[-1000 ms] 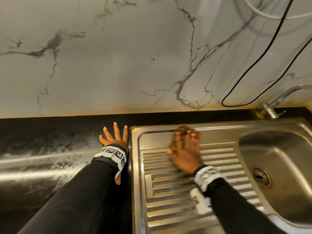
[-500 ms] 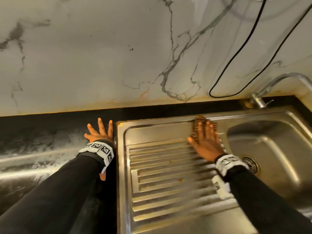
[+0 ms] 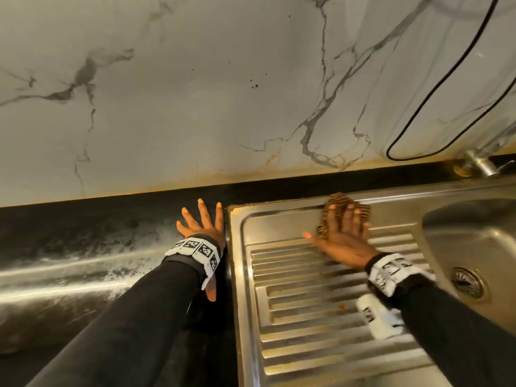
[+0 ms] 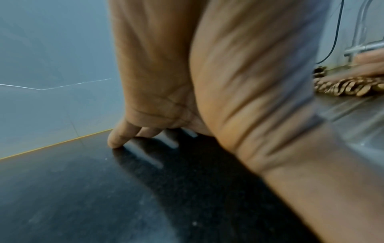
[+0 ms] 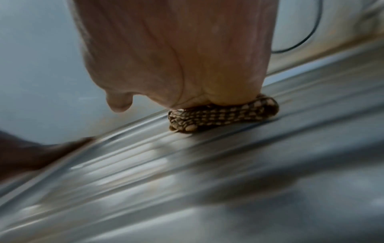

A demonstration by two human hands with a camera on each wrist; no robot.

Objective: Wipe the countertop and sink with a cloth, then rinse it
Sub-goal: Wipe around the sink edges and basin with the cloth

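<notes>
Right hand point(image 3: 342, 236), fingers flat and spread, pressing the folded cloth point(image 3: 347, 212) onto the sink point(image 3: 307, 303) drainboard's back rim for scrubbing pressure, while the left hand point(image 3: 202, 224), splayed and empty, braces on the counter point(image 3: 83, 247) beside the sink.

Cloth point(image 3: 339, 203) mostly hidden under right hand point(image 3: 342, 236). Tap point(image 3: 479, 163) cut off at 2 o'clock edge of head view. Sink basin point(image 3: 474, 236) cut off at 3 o'clock. Drainboard ribs point(image 5: 145, 164) motion-blurred in right wrist view.
</notes>
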